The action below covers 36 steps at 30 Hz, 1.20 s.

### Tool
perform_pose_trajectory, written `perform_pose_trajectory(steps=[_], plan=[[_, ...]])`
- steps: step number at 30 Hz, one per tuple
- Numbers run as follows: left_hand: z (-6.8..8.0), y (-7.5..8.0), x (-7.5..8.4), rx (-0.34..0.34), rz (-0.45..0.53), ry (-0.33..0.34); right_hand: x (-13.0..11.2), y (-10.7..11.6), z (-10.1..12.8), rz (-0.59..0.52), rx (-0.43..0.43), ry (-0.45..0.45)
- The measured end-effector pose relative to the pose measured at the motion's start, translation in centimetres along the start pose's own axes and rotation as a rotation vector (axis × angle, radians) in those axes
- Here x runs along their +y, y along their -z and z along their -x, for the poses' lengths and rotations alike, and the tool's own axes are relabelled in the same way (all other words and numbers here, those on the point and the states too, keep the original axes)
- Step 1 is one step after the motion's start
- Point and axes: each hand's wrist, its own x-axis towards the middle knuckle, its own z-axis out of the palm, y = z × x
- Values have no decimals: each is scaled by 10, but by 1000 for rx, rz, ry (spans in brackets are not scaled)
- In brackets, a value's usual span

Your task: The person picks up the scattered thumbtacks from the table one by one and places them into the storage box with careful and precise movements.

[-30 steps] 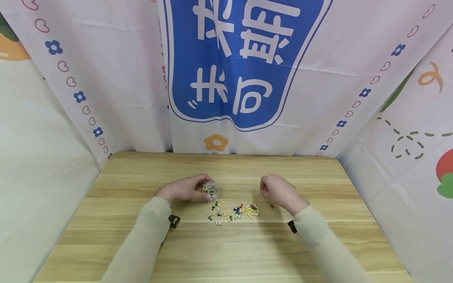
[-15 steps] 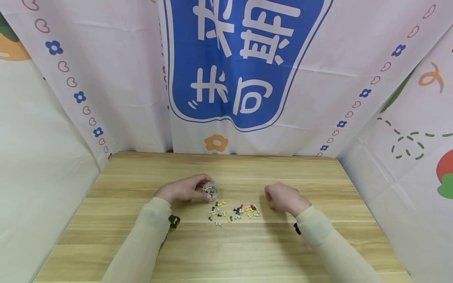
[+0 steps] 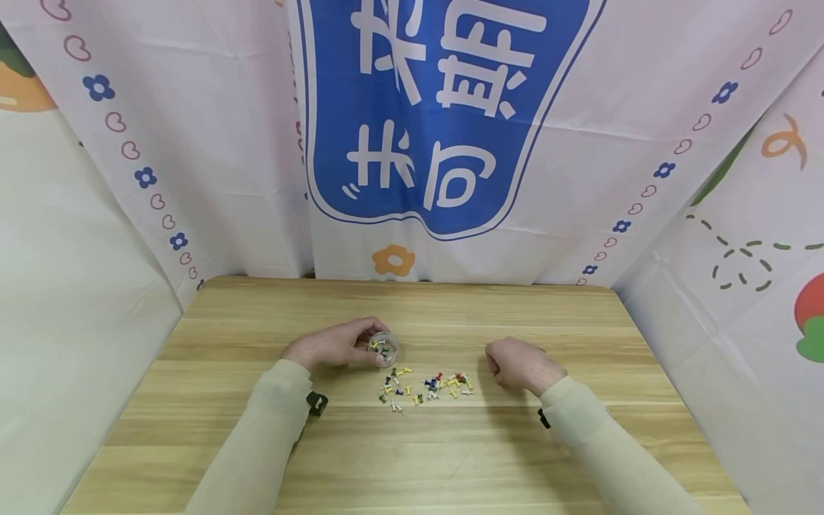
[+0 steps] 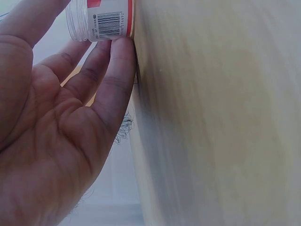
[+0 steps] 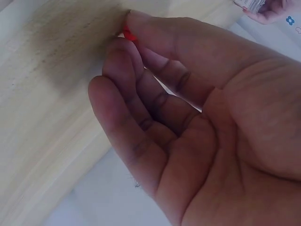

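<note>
My left hand curls its fingers and thumb round a small clear plastic jar, which stands on the table with several push pins inside. In the left wrist view the jar's barcode label faces the palm, and the fingertips are at its side. Over to the right, my right hand is low at the tabletop. Its thumb and forefinger pinch a red push pin, mostly covered by the fingertips; the other fingers are bent. In the head view that pin is hidden under the hand.
Between the hands, loose push pins lie scattered on the wooden table, among them yellow pins, white pins and a red pin. A printed cloth hangs behind the table's back edge, and more cloth hangs at both sides.
My right hand has shifted right and down over the red push pin, which lay visible on the table a second ago and is now between its fingertips. The left hand and jar stay put.
</note>
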Motion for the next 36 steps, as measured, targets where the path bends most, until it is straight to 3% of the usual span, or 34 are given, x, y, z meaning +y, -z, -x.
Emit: perform_pose_trajectory(steps=[11,18,29,36], plan=[[0,0,0,2,-9,-2,-8,4,-4,-49,80,73],[0,0,0,2,-13,0,-19,7,-10,-99,106,69],[0,1,1,-2,-11,5,-35,9,-23,-64,229,152],[0,1,-1,-5,-5,1,-49,5,-31,-109,302,173]])
